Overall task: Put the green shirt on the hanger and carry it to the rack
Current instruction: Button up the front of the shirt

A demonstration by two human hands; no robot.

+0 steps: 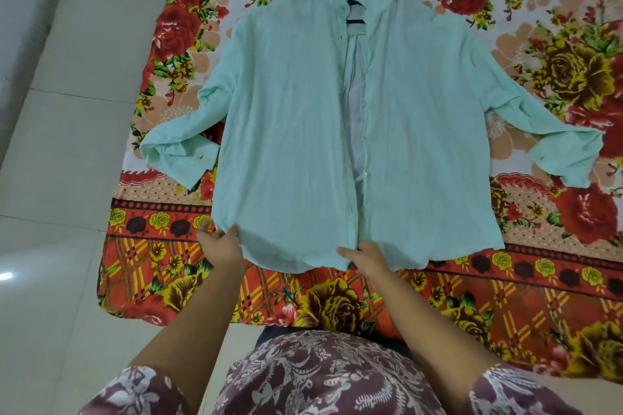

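The pale green shirt [290,118] lies flat and face up on a flowered cloth, front unbuttoned, both sleeves spread outward. A dark hanger [355,15] sits inside its collar, with only the neck bar and the hook tip above the collar showing. My left hand [222,246] pinches the bottom hem at the left corner of the left front panel. My right hand [365,258] grips the hem near the middle, where the two front panels meet. The hanger's arms are hidden under the fabric.
The red, yellow and peach flowered cloth [505,296] covers the floor under the shirt. White floor tiles [57,145] run along the left side. My patterned maroon garment [320,377] fills the bottom edge. No rack is in view.
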